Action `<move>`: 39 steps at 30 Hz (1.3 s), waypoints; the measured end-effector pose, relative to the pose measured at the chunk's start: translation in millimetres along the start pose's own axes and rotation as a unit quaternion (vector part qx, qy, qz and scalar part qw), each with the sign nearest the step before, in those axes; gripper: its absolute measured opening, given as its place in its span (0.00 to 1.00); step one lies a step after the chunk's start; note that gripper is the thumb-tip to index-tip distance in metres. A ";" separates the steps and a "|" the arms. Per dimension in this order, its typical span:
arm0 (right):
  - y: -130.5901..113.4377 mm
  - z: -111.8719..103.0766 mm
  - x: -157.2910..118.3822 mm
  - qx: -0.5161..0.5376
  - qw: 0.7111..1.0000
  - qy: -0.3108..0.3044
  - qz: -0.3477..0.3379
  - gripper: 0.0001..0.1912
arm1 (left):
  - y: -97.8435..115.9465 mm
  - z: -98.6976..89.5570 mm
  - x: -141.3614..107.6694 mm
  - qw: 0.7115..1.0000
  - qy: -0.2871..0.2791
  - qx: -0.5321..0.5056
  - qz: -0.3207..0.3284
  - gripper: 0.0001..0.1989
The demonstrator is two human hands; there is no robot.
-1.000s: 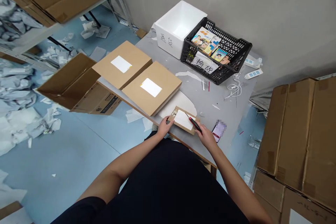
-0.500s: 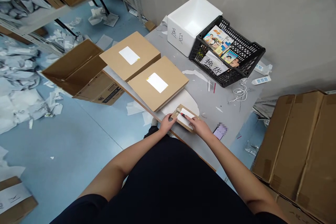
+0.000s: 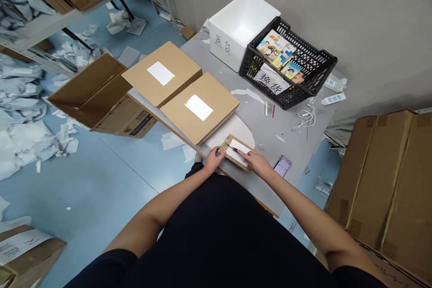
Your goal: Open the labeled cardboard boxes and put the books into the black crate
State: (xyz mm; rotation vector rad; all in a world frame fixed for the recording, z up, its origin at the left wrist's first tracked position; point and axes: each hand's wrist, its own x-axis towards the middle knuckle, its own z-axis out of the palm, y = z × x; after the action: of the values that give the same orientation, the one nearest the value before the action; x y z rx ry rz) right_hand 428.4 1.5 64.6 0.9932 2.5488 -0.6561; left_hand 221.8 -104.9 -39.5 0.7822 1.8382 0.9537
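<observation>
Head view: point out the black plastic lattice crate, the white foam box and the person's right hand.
Black plastic lattice crate [image 3: 312,60]: head view, on its slatted far side wall.
White foam box [image 3: 234,52]: head view, on its front wall.
Person's right hand [image 3: 256,163]: head view, on the back of the hand.

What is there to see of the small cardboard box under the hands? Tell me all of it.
The small cardboard box is flat, rectangular and brown, lying near the front edge of the grey table. A white label covers much of its top, and shiny tape marks its left end. The left hand grips that end. The right hand lies over the right end, with a red-and-black tool reaching from it across the label.
</observation>
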 end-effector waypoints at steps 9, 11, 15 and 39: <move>11.9 -13.1 -31.1 -0.095 0.993 -0.070 0.011 0.37 | -2.2 -0.1 1.1 0.999 0.004 0.044 0.010 0.24; 18.0 -13.3 -40.0 -0.106 0.991 -0.075 0.018 0.36 | -3.0 0.4 1.6 0.999 0.005 0.042 0.015 0.24; 28.5 -8.5 -60.7 -0.104 0.990 -0.084 0.047 0.33 | -4.8 1.3 2.3 0.999 0.007 0.040 0.026 0.23; 60.3 33.5 -163.2 0.041 0.987 -0.017 0.152 0.30 | -3.0 0.0 5.5 0.997 -0.008 0.073 0.030 0.25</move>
State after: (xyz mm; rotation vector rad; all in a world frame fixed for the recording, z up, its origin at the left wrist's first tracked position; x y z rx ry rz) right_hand 589.8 -66.2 92.4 1.3508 2.2890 -0.6854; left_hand 219.3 -102.0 -44.3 0.9361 1.8948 0.8546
